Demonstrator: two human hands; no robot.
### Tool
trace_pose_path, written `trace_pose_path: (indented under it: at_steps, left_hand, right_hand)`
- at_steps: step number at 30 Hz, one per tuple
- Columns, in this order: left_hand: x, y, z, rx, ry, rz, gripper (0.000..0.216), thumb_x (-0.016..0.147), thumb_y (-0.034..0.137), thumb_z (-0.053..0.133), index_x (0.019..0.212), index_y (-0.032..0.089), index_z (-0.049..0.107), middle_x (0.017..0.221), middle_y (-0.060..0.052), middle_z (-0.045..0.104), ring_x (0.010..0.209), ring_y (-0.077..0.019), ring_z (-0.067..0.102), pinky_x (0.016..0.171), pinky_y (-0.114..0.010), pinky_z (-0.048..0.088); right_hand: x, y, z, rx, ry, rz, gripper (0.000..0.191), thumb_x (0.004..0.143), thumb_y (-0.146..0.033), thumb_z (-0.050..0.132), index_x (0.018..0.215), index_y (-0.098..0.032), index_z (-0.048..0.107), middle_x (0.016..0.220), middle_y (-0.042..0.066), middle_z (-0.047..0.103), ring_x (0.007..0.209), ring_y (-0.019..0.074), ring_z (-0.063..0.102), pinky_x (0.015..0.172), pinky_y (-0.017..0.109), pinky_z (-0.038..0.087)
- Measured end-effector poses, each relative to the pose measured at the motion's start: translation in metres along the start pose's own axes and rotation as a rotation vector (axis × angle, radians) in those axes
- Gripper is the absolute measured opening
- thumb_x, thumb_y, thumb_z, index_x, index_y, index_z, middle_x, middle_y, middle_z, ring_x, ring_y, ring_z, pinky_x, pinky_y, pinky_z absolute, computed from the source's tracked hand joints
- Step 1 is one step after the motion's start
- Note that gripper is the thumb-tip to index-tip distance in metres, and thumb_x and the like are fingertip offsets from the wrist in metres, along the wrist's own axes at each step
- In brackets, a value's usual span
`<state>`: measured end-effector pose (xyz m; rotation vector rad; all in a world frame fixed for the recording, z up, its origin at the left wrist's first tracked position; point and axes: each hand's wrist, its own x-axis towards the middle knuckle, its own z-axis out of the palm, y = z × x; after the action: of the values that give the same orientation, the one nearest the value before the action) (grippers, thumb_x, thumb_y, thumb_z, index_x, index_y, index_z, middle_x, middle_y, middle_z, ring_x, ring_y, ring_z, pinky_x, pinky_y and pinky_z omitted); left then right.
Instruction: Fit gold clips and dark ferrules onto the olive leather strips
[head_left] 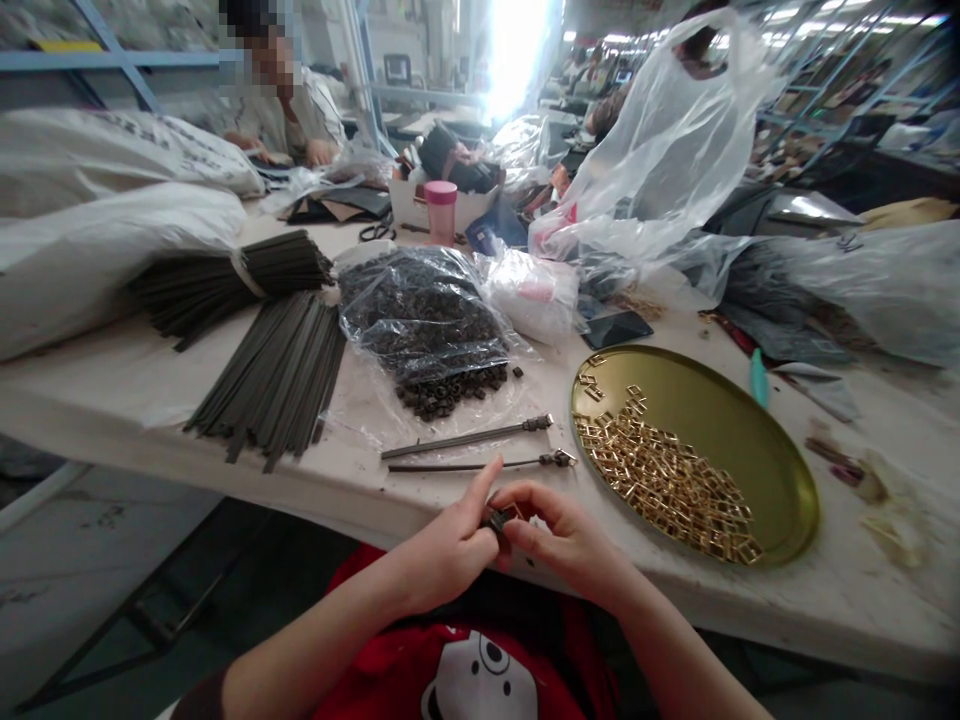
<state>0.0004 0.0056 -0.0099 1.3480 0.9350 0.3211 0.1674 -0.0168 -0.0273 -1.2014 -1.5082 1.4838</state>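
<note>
At the table's front edge my left hand and my right hand meet, pinching a small dark strap piece between their fingertips. The index finger of my left hand stretches upward while its thumb presses the piece. My right thumb and index finger close on its other side; a thin gold-coloured edge shows there, but fingers hide most of it. Just beyond my hands lie two dark strips, a nearer strap with a metal buckle at its right end and a farther strap with loops at its end.
To the right, a gold-coloured oval tray holds many small gold buckles. A plastic bag of black loops lies ahead. Dark strips and a tied bundle lie left. Behind stand a pink-lidded jar and a clear bag. Another person sits across.
</note>
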Motion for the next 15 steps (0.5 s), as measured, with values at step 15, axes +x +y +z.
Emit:
trace_pose_path:
  at_steps: [15]
  left_hand:
    - [0.0017, -0.0054, -0.0020, 0.390, 0.143, 0.042, 0.009, 0.079, 0.024, 0.045, 0.076, 0.017, 0.050, 0.066, 0.003, 0.055, 0.060, -0.0109, 0.050, 0.054, -0.022, 0.035]
  right_hand:
    - [-0.0115, 0.0095, 0.0087, -0.308, 0.229, -0.180, 0.021, 0.076, -0.012, 0.052, 0.093, -0.021, 0.058, 0.082, 0.002, 0.050, 0.073, 0.0132, 0.051, 0.063, 0.025, 0.044]
